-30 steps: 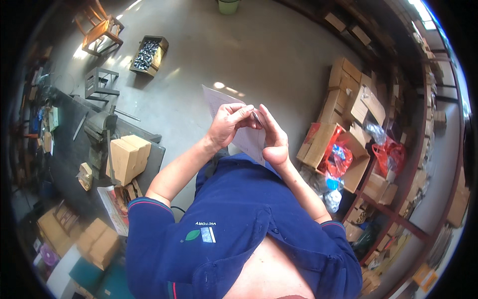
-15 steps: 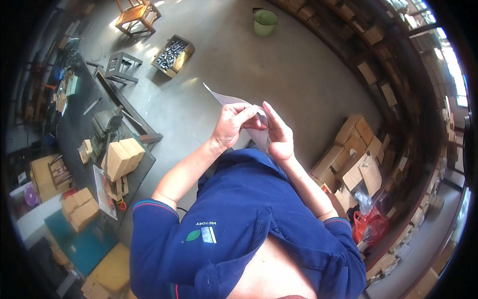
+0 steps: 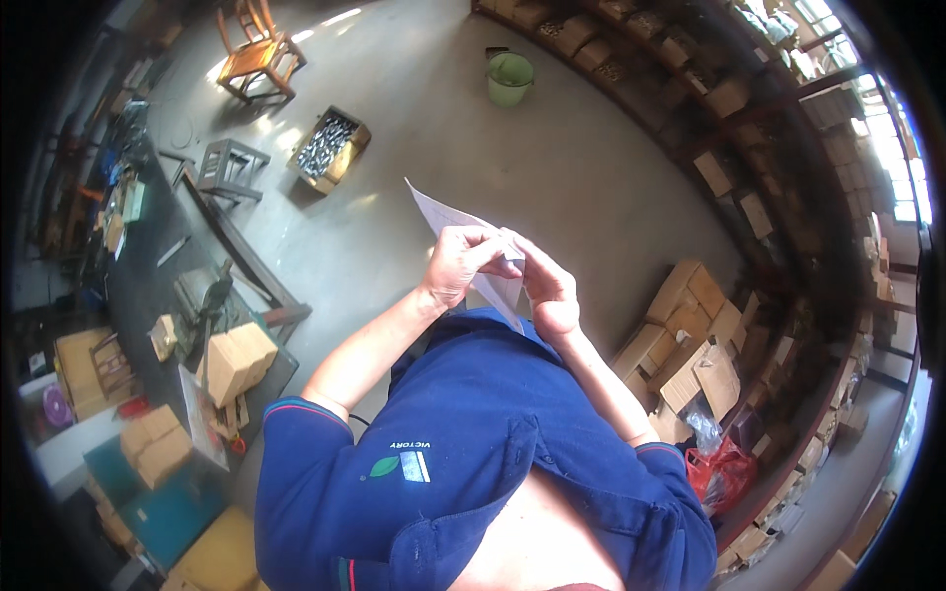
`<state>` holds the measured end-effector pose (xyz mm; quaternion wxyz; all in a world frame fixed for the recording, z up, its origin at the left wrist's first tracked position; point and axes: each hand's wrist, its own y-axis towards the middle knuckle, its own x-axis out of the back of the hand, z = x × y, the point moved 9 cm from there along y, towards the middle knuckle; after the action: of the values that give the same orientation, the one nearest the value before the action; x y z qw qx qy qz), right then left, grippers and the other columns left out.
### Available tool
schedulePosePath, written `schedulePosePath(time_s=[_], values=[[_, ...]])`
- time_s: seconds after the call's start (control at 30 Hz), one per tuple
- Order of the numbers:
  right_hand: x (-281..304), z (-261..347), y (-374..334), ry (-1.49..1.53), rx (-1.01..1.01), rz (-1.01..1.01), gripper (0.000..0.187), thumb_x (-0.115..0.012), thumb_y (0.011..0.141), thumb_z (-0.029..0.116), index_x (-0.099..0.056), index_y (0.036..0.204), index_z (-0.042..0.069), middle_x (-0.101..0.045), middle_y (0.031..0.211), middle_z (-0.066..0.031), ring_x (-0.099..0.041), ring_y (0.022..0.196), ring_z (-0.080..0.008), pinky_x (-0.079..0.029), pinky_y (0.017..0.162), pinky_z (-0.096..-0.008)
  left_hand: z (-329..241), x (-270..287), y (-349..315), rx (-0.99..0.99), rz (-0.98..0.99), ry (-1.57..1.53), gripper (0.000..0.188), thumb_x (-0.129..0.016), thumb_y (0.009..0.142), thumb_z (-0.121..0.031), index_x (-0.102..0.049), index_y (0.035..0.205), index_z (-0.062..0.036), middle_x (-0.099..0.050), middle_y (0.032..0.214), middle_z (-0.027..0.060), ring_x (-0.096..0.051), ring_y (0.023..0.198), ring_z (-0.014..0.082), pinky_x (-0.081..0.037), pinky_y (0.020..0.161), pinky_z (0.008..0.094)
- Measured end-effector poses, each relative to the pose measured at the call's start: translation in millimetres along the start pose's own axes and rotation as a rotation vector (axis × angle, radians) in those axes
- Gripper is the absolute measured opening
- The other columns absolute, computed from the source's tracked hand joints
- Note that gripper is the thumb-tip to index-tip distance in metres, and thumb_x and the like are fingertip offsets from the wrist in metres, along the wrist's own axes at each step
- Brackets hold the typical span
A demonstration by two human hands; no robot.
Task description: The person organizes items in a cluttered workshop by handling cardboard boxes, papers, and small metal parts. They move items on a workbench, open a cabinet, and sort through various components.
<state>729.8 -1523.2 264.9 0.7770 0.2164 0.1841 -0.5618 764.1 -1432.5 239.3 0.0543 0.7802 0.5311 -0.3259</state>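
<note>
A thin, pale sheet of paper [image 3: 440, 214] is held up in front of the chest, with the two hands brought together at it. By the left hand [image 3: 456, 268], whose thumb and fingers are drawn together, the sheet appears to be pinched; the paper is partly hidden behind that hand, and a pointed corner is seen beyond it, away from the body and to the left. The right hand [image 3: 549, 291] is set along the sheet's right side, its fingers stretched toward the left fingertips; its thumb is hidden, so whether the paper is gripped there cannot be told. Between the palms, the lower part of the sheet is seen reaching down to the front of the blue shirt [image 3: 473, 394]. Well beyond the hands, an open box [image 3: 357, 148] filled with small shiny pieces is seen on the floor, with a wooden chair [image 3: 258, 61] and a green bucket [image 3: 509, 83] placed farther off, and cardboard boxes [image 3: 690, 295] are stacked to the right
</note>
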Motion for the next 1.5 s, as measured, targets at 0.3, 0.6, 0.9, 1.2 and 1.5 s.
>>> schedulePosePath(time_s=[0.3, 0.6, 0.9, 1.2, 1.5], values=[[23.4, -3.0, 86.9, 0.068, 0.001, -0.256, 0.086, -0.073, 0.056, 0.046, -0.046, 0.116, -0.009, -0.049, 0.118, -0.0176, -0.044, 0.111, -0.0257, -0.027, 0.099, -0.0373, -52.8, 47.4, 68.2, -0.026, 0.089, 0.002, 0.006, -0.061, 0.072, 0.000, -0.062, 0.067, 0.0034, -0.059, 0.064, 0.0044, -0.053, 0.059, 0.0083, -0.042, 0.056, 0.0213], [78.1, 21.5, 172.7, 0.003, 0.142, -0.474, 0.082, -0.072, 0.056, 0.046, -0.049, 0.113, -0.008, -0.054, 0.111, -0.0142, -0.052, 0.103, -0.0222, -0.037, 0.093, -0.0333, -142.9, 159.4, 98.5, -0.119, 0.069, -0.109, 0.007, -0.051, 0.062, 0.004, -0.057, 0.061, 0.0022, -0.059, 0.070, 0.0062, -0.053, 0.064, 0.0119, -0.041, 0.064, 0.0217], [165.9, 29.6, 243.8, -0.013, 0.195, -0.558, 0.061, -0.058, 0.059, 0.031, -0.055, 0.107, -0.006, -0.054, 0.110, -0.0132, -0.050, 0.104, -0.0226, -0.033, 0.097, -0.0332, -195.0, 234.8, 135.4, -0.201, -0.133, -0.069, 0.007, -0.052, 0.060, -0.006, -0.048, 0.055, -0.0026, -0.055, 0.075, 0.0077, -0.051, 0.067, 0.0143, -0.041, 0.065, 0.0235], [222.1, 23.4, 361.1, 0.074, 0.018, -0.381, 0.073, -0.064, 0.059, 0.043, -0.051, 0.111, -0.007, -0.051, 0.111, -0.0138, -0.046, 0.106, -0.0251, -0.032, 0.097, -0.0369, -223.2, 235.2, 205.8, -0.287, -0.277, -0.129, 0.008, -0.047, 0.064, -0.005, -0.048, 0.056, -0.0042, -0.053, 0.064, 0.0038, -0.048, 0.057, 0.0117, -0.039, 0.056, 0.0230], [135.2, 14.9, 448.0, -0.055, -0.084, 0.207, 0.077, -0.067, 0.057, 0.052, -0.056, 0.109, -0.003, -0.051, 0.116, -0.0135, -0.045, 0.112, -0.0227, -0.028, 0.100, -0.0356, -221.0, 160.5, 306.9, -0.312, -0.294, 0.059, 0.012, -0.052, 0.070, -0.001, -0.055, 0.059, -0.0001, -0.058, 0.069, 0.0026, -0.050, 0.064, 0.0077, -0.038, 0.062, 0.0210]])
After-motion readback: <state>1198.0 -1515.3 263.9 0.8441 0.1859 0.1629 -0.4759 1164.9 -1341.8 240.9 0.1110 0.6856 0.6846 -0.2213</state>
